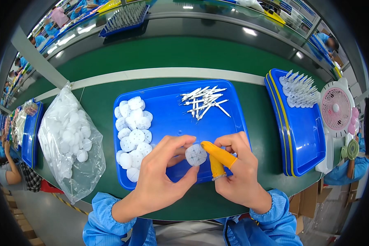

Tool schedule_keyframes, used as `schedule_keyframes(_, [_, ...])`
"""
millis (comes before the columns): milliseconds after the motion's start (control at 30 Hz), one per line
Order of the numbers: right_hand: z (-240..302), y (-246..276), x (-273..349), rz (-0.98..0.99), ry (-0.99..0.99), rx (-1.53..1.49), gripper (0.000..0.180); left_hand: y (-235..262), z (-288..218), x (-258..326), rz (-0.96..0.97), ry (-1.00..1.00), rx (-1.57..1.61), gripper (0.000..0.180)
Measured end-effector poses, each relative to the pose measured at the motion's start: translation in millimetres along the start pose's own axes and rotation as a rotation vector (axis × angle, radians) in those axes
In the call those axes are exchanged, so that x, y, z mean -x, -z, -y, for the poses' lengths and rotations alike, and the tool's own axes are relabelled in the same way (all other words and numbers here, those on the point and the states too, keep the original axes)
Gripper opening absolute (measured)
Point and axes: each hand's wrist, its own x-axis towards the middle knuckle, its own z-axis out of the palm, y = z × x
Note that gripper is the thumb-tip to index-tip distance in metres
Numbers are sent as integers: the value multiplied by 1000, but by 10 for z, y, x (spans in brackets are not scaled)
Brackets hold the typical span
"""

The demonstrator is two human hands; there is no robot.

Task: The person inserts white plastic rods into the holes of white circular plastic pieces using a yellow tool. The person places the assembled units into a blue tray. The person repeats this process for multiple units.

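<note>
My left hand (162, 174) pinches a round, translucent white disc (196, 155) between thumb and fingers, its face with radial lines turned up toward me. Close by its right edge is my right hand (238, 170), wearing yellow finger cots on thumb and index finger. Those two are bent together at the disc's rim; anything between them is hidden. Under both hands lies a blue tray (168, 102). Along its left side sits a pile of similar white discs (131, 123). Thin white sticks (203, 100) lie loosely heaped at its far right.
Left of the tray stands a clear plastic bag (71, 143) of white discs. On the right, stacked blue trays (305, 143) carry upright stick-and-disc pieces (299, 88). Beyond them are a pink-and-white fan (336, 105) and a small green fan (351, 149). A conveyor (172, 51) runs across the back.
</note>
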Motion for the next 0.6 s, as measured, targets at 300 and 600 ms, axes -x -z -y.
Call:
schedule_keyframes(300, [-8,5,48,-32,30,13,53,24,-23,-17,-28,17,-22,56])
schedule_keyframes(600, [62,43,-15,38,66,-8,54,18,-91,-9,11,-16,-130,58])
